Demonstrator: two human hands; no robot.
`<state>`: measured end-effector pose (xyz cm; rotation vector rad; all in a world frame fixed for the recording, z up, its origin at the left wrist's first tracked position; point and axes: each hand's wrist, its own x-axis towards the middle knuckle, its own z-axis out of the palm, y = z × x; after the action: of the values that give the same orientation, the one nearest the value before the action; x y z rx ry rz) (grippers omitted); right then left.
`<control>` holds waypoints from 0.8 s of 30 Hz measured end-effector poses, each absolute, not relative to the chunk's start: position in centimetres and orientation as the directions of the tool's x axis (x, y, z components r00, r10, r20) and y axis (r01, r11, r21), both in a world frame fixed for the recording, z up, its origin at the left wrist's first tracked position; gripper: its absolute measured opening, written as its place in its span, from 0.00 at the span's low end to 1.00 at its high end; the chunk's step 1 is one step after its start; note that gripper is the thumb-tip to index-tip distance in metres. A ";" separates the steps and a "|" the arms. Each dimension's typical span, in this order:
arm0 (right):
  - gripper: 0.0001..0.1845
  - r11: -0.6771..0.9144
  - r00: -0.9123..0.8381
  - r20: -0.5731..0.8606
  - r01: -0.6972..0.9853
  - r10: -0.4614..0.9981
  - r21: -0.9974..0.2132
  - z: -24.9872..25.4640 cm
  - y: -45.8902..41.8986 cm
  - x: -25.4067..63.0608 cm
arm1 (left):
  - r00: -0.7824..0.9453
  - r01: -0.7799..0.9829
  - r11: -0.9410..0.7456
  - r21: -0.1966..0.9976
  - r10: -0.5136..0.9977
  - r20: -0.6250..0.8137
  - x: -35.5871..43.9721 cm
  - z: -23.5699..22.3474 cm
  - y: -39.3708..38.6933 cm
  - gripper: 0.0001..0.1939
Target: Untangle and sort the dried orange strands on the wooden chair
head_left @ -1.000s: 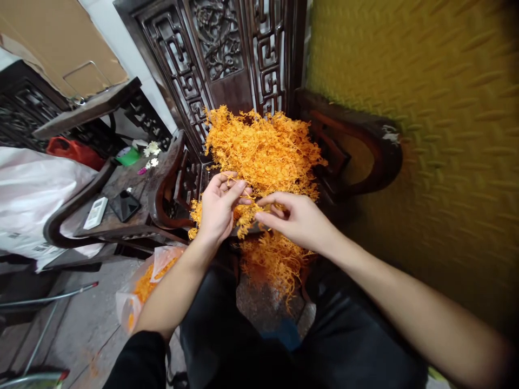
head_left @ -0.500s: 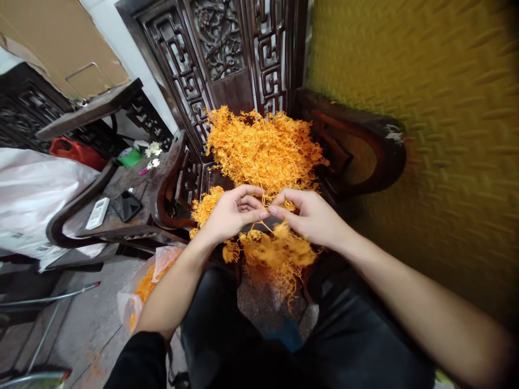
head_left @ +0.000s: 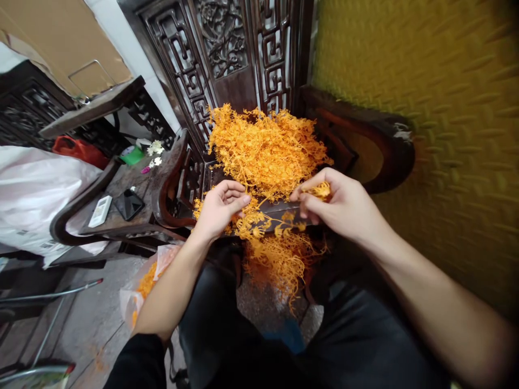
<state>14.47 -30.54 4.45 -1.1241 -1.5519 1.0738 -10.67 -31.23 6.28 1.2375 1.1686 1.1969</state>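
A big heap of curly, stringy orange sprigs (head_left: 267,154) rests on a dark carved wooden chair, against its back. My left hand (head_left: 221,210) is at the heap's front left, thumb and fingers pinched around part of an orange sprig (head_left: 253,224) that dangles in front of the seat. To the right, my right hand (head_left: 340,202) is closed on a small tuft of orange sprig (head_left: 320,190), which shows between thumb and forefinger. More orange strands (head_left: 279,259) hang over the seat's front edge between my knees. The hands are apart, with thin strands between them.
On a wooden side surface at left lie a white device (head_left: 100,211), a black object (head_left: 130,204), a green tape roll (head_left: 132,155) and white flowers (head_left: 155,148). A plastic bag of orange pieces (head_left: 148,278) is on the floor. A yellow textured panel (head_left: 438,108) rises at right.
My hands were together at the middle, fingers meeting on a strand. They have drawn apart, the right one moving right with an orange tuft, the left one moving left.
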 end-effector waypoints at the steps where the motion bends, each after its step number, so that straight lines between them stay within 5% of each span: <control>1: 0.06 0.235 -0.187 0.205 0.153 0.961 -0.960 4.7 -31.0 14.0 | 0.035 -0.007 -0.034 0.999 0.999 0.034 -10.5 6.3 -31.3 0.17; 12: 0.15 0.622 -0.558 0.353 0.417 0.751 -0.663 3.6 -31.5 11.0 | 0.064 -0.114 -0.013 0.993 0.998 0.021 -10.0 6.2 -31.2 0.18; 21: 0.07 0.659 -0.519 0.438 0.389 0.734 -0.644 3.1 -31.9 10.3 | 0.216 -0.169 -0.095 0.981 0.968 0.131 -10.6 5.8 -31.6 0.40; 24: 0.08 0.565 -0.287 0.488 0.381 0.824 -0.731 3.7 -31.8 10.9 | 0.232 -0.122 -0.070 0.990 0.968 0.097 -11.1 5.8 -31.7 0.39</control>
<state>10.89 -31.79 3.67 -0.9777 -1.8888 0.6124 -11.08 -31.71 5.76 1.2899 0.9087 1.1417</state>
